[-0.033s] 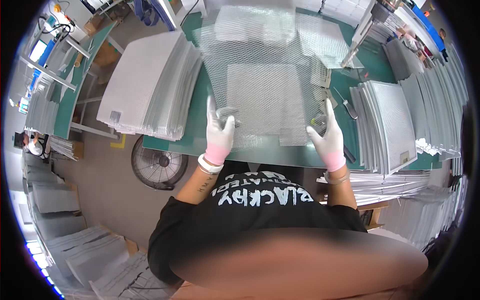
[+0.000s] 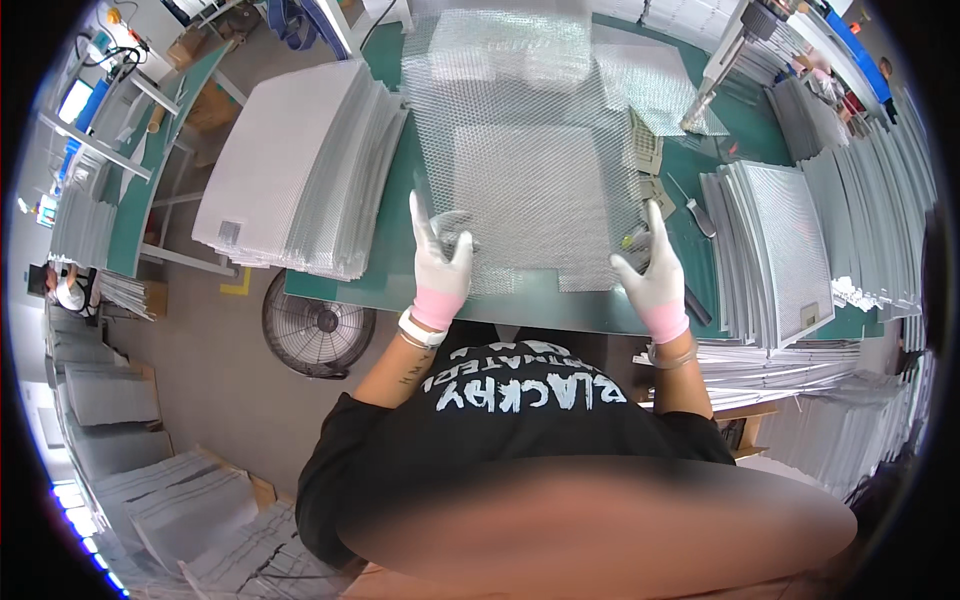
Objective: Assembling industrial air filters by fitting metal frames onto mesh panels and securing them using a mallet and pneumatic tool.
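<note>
While the black shirt fills the bottom of the frame, two white-gloved hands with pink cuffs reach up to its middle. Left hand is spread pretty wide, thumb well away from the index finger, and the right hand is basically the same. Can't tell whether the other fingers touch anything, it's kinda blurry there. Between and beyond them, mid-frame, there's a pale rectangular panel and a see-through textured sheet that runs up toward the top, both on a green tabletop. Just right of the right hand there's a thin tool with a grey handle. Big stack of pale panels left of centre, another stack on the right. Another clear sheet sits upper right of centre, and way off at the left edge there's another person.
</note>
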Motion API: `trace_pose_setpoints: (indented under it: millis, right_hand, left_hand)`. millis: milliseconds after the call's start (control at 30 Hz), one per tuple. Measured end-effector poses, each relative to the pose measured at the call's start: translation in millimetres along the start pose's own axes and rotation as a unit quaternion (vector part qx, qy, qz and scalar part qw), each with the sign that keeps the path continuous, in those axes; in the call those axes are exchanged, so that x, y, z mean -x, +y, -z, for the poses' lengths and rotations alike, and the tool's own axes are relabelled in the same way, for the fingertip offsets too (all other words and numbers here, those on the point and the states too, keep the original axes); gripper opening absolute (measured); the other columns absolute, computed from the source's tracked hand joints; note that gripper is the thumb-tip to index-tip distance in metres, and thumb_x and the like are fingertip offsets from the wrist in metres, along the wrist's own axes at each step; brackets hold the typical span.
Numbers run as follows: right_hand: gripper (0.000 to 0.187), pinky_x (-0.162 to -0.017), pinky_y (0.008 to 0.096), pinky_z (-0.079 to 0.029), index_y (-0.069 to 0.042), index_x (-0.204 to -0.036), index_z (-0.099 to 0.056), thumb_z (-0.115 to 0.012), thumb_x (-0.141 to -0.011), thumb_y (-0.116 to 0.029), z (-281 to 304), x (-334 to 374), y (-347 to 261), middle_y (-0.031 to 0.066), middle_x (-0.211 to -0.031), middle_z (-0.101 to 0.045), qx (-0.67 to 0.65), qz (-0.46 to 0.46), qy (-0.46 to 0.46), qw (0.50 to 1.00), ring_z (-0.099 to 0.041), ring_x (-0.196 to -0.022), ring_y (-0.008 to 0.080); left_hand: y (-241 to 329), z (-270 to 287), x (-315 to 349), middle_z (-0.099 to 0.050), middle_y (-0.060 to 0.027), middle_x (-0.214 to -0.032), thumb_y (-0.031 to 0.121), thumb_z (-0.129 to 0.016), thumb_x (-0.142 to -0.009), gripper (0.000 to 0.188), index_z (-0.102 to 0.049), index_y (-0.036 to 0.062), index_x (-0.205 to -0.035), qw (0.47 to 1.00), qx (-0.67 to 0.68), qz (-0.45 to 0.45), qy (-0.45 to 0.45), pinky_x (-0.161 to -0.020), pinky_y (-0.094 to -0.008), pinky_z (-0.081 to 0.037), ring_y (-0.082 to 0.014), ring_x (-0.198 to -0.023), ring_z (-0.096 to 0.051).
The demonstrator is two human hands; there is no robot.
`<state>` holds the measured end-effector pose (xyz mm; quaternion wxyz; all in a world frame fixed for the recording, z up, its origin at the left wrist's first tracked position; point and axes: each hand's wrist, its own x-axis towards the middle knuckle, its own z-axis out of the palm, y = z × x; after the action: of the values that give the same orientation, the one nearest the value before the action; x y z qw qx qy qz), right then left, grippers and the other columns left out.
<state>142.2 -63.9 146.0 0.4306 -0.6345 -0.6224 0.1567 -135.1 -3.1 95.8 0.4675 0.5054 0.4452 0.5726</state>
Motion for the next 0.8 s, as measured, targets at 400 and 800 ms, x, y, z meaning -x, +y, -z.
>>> trace_pose_setpoints:
  millis: [400,800]
  right_hand:
    - [0.07,-0.098,0.0366,-0.047,-0.003,-0.137,-0.048,-0.075,-0.077,-0.026,-50,14,61,0.0192,-0.128,-0.06,0.106,-0.052,-0.073,0.99,-0.058,-0.117,0.0326]
    - [0.065,-0.095,0.04,-0.047,-0.007,-0.135,-0.05,-0.072,-0.08,-0.034,-45,10,72,0.019,-0.12,-0.062,0.158,-0.075,-0.126,0.977,-0.06,-0.111,0.0339]
  left_hand:
    - [-44,1,-26,-0.059,-0.0213,-0.107,0.038,-0.08,-0.072,0.081,-0.047,0.0033,-0.138,0.834,-0.538,-0.031,-0.12,-0.087,-0.0425,-0.049,-0.0363,-0.1,-0.059]
    - [-38,-1,-36,-0.058,-0.012,-0.099,0.047,-0.079,-0.071,0.081,-0.049,0.0128,-0.138,0.792,-0.591,0.001,-0.151,-0.081,-0.0401,-0.051,-0.0285,-0.092,-0.061]
